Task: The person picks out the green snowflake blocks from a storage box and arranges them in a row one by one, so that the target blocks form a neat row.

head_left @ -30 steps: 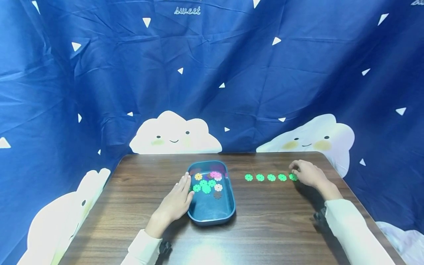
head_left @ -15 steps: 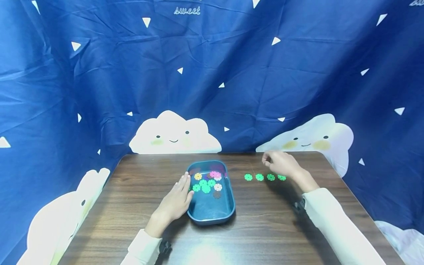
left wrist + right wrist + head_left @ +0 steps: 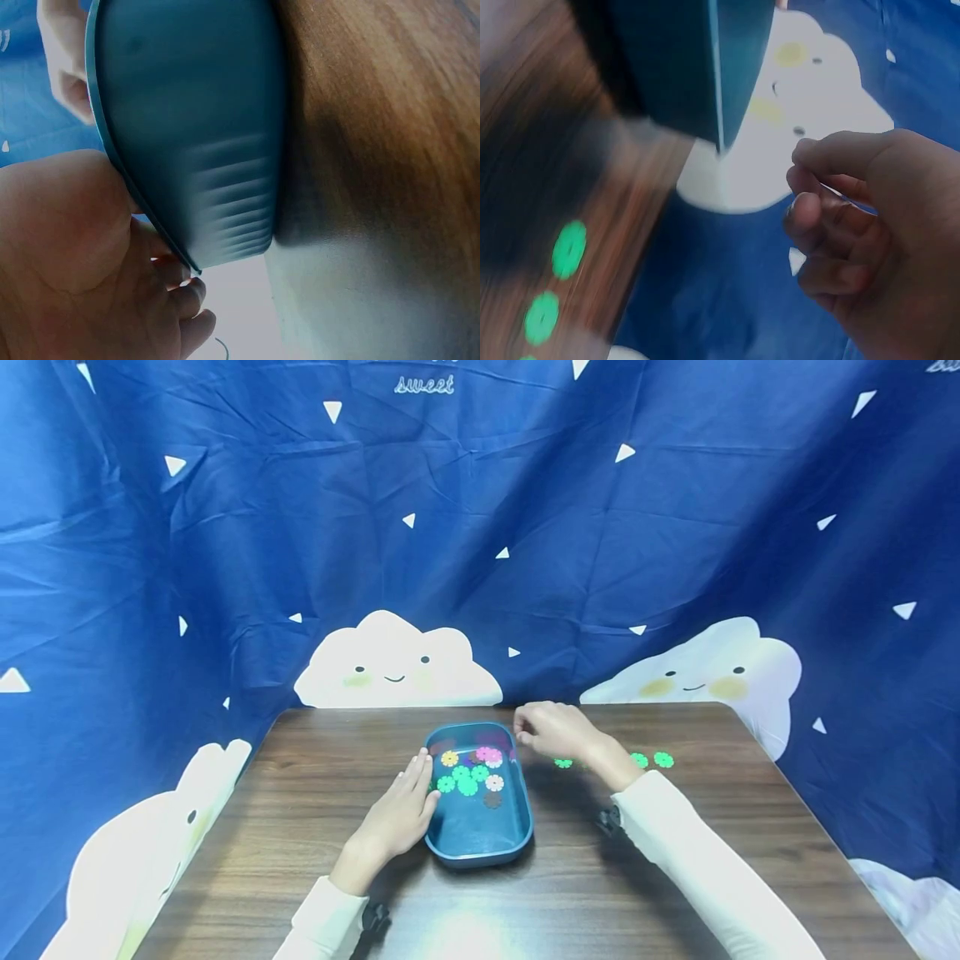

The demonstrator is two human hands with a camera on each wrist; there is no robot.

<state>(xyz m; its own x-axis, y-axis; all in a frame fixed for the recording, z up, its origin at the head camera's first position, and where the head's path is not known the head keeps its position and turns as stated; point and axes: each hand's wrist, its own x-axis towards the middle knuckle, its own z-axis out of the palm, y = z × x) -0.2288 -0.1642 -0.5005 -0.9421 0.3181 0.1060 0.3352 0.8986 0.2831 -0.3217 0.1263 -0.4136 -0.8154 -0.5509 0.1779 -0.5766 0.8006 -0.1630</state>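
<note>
Green flower-shaped pieces (image 3: 468,787) lie clustered on the floor of the blue tray (image 3: 480,839), beside pieces of other colours (image 3: 493,783); a row of green pieces (image 3: 663,760) lies on the table (image 3: 600,885) right of the tray, its middle masked by the right forearm. Step in hand, as judged: laying green pieces in a line. The next move appears to call for reaching over the tray's wall and pinching one piece free of its neighbours. The right hand (image 3: 553,731) hangs just beside the tray's far right corner, fingers loosely bent, thumb near the index fingertip, no piece visible in it; the cluster lies leftward and below, apart from its fingertips. The left hand (image 3: 397,814) rests on the tray's left rim, fingers extended, gripping no piece.
</note>
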